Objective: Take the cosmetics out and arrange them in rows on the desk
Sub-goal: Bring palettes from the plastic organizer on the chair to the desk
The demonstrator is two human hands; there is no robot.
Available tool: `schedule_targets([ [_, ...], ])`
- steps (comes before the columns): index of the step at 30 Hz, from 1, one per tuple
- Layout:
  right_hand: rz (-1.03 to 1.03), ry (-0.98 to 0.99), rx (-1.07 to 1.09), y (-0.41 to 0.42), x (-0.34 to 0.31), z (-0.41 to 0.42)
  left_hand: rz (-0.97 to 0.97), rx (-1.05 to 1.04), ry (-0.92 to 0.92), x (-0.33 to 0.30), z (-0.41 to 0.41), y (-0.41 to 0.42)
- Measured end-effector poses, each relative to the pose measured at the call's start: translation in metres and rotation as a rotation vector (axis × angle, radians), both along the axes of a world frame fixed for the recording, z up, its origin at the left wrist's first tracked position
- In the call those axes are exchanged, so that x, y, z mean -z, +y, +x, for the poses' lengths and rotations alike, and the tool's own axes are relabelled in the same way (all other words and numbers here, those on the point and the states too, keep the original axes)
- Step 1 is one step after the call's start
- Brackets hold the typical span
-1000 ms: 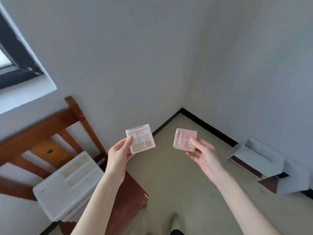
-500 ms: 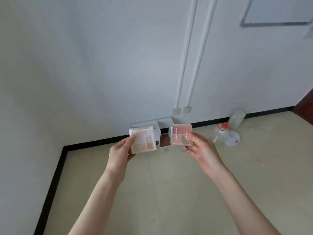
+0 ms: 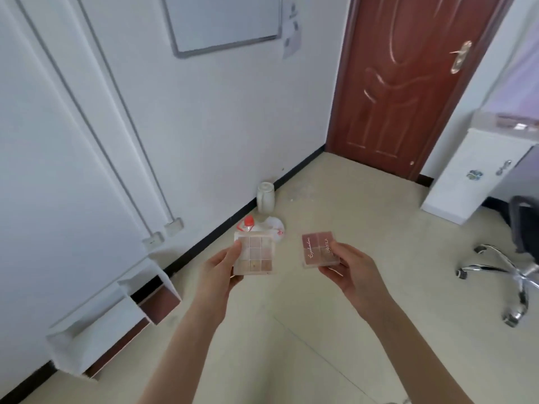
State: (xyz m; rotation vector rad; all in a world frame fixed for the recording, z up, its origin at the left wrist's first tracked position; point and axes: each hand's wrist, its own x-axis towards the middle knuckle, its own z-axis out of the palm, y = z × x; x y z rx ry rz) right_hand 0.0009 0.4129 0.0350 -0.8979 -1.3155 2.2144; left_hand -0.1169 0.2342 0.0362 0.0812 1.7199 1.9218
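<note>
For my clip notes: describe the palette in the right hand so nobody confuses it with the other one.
Below the brown door, two hands are raised over the beige floor. The right hand pinches the pink palette by its edge. Unlike the pale nine-pan palette that the left hand grips, it has white script lettering on its lid.

Both my forearms reach forward at chest height, bare. My left hand (image 3: 220,268) pinches a pale palette (image 3: 254,257), thumb on its face; my right hand (image 3: 354,271) grips a pink palette (image 3: 319,248) (fingers curled beneath it).
</note>
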Motion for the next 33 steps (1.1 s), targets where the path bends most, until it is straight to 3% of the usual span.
schedule_targets([
  [17,0.029,0.006,0.463,0.331,0.000,-0.095,-0.037,0.452,-0.004,0.004,-0.168,0.414],
  [24,0.009,-0.024,0.624,0.451,0.006,-0.086,-0.055,0.649,0.011,0.010,-0.170,0.563],
  [33,0.023,-0.060,0.673,0.642,0.001,-0.043,-0.046,0.687,-0.016,0.012,-0.125,0.777],
])
